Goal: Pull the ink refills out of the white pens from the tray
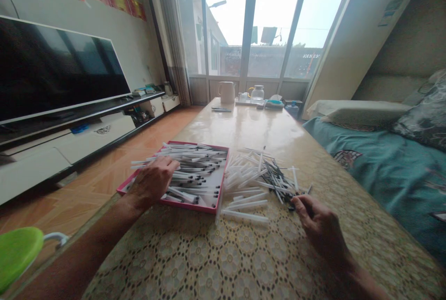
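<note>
My left hand is over the left part of a shallow pink tray, its fingers curled down and closed. A whitish end shows by its fingertips, but I cannot make out what they hold. Inside the tray lie many slim white tubes with black ends, mostly sideways. To its right, clear-white empty-looking tubes are heaped on the table. Thin black sticks lie in a pile beside them. At that pile's near right edge my right hand pinches thumb and forefinger together on something small and dark.
The long table has a flowered cover. At its far end stand a pale jug, a glass pitcher and a tissue pack. A green stool is at lower left, a bed on the right.
</note>
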Action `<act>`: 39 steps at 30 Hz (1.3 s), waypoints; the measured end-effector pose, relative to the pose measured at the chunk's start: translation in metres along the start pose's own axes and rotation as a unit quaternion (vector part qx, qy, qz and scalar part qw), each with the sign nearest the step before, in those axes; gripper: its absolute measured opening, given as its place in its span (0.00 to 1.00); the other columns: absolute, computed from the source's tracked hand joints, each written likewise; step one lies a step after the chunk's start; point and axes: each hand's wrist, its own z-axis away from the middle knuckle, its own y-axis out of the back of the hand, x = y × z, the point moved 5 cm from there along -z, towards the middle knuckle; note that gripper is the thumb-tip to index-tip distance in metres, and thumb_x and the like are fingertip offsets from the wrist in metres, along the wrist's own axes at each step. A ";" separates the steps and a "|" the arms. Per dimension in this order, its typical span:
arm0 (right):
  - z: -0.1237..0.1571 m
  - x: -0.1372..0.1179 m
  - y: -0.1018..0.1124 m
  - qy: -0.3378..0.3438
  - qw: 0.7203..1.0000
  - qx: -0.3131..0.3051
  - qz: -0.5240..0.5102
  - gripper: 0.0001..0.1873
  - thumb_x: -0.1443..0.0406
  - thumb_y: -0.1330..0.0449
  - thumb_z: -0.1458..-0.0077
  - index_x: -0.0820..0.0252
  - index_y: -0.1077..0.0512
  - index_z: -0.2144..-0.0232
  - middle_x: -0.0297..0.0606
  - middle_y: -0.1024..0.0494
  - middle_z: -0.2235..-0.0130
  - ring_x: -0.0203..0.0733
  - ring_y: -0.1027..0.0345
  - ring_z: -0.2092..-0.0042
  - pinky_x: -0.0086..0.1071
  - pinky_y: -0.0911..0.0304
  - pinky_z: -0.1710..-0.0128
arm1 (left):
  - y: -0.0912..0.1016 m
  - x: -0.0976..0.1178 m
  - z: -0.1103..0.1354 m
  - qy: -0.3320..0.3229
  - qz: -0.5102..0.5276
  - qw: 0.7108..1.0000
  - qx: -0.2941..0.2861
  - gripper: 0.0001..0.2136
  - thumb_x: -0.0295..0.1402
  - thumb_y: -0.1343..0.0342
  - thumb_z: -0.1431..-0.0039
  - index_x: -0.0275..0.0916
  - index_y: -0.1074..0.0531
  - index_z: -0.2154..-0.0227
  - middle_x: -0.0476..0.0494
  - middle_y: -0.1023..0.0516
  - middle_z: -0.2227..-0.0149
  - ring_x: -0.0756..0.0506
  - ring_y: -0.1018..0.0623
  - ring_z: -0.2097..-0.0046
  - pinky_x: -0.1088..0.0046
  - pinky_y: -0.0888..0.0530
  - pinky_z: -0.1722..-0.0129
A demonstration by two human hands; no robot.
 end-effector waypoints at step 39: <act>0.034 -0.062 -0.034 0.244 0.925 -0.289 0.049 0.05 0.72 0.50 0.47 0.58 0.36 0.71 0.33 0.29 0.70 0.34 0.35 0.71 0.26 0.47 0.72 | -0.040 0.168 0.047 -0.094 0.375 0.921 -0.044 0.07 0.31 0.54 0.40 0.39 0.30 0.65 0.46 0.28 0.68 0.49 0.28 0.69 0.77 0.32 0.69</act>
